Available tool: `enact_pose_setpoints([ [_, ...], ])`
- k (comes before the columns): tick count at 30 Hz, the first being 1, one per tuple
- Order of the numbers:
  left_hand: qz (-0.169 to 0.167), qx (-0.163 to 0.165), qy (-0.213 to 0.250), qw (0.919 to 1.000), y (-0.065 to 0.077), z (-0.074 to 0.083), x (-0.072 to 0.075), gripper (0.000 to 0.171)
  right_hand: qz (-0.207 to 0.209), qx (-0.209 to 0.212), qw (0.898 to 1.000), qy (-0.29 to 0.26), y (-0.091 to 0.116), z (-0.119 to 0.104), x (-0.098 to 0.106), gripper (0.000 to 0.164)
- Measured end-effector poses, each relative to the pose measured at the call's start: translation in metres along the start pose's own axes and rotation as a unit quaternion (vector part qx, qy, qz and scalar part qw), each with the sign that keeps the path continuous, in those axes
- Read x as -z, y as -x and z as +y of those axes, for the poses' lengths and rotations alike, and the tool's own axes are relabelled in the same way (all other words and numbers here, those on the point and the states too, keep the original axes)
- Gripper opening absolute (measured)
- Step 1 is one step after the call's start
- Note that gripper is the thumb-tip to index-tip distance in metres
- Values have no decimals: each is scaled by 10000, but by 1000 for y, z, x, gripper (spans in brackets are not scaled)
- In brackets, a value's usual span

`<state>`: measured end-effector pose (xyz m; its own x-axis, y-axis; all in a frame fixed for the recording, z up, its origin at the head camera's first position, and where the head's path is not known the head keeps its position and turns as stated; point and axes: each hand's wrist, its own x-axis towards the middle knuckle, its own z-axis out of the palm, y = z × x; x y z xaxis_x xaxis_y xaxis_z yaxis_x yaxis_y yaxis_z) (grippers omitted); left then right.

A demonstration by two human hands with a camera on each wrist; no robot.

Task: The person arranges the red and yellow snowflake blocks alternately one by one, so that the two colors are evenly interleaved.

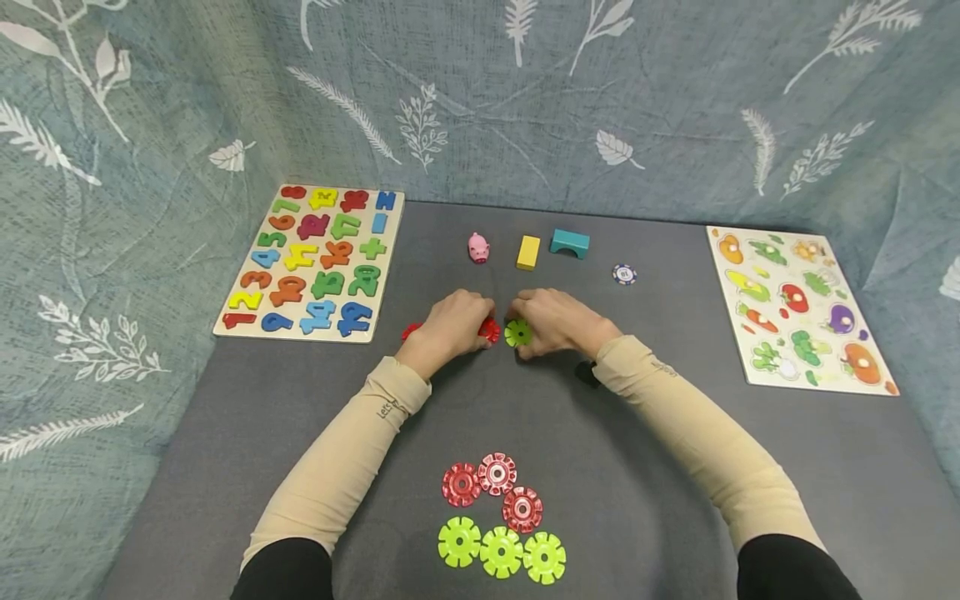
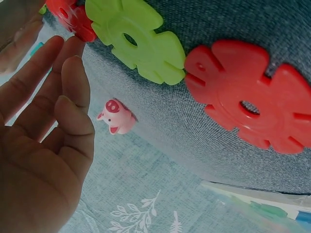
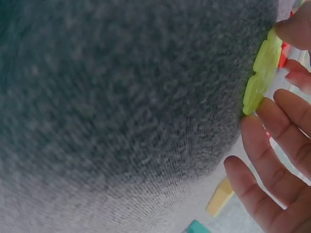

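Note:
My left hand (image 1: 453, 325) pinches a red notched disc (image 1: 490, 330) between thumb and fingers. In the left wrist view, a green notched disc (image 2: 136, 41) and another red notched disc (image 2: 248, 97) lie in a row beside that hand; in the head view the hand hides this green one. Just to the right, my right hand (image 1: 562, 321) holds a second green notched disc (image 1: 517, 333) by its edges, thumb at the near side and fingers at the far side. This disc lies flat, close beside the red one in the left hand.
Nearer my body lie several loose discs, red (image 1: 461, 484) and green (image 1: 502, 552). Beyond the hands stand a pink pig (image 1: 478, 247), a yellow block (image 1: 528, 252), a teal arch block (image 1: 570, 242) and a poker chip (image 1: 624, 274). A number board (image 1: 322, 329) lies left, a vegetable board (image 1: 765, 371) right.

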<state>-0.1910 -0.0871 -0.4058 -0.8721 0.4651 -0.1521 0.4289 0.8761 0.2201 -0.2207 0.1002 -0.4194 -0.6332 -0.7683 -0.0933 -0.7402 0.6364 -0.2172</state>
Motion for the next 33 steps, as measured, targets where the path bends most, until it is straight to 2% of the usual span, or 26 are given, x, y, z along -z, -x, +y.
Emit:
enact_pose_setpoints([
  [7,4,-44,-92,9999,0,0,1,38,48,-113,9995,-303,0,0,0,44],
  [22,-45,-161,-162,9997,-1,-2,1,35,95,-187,9981,-581,1,1,-5,44],
  [33,-95,-329,-543,9979,0,-3,2,34,198,-158,9986,-464,8,0,-1,44],
])
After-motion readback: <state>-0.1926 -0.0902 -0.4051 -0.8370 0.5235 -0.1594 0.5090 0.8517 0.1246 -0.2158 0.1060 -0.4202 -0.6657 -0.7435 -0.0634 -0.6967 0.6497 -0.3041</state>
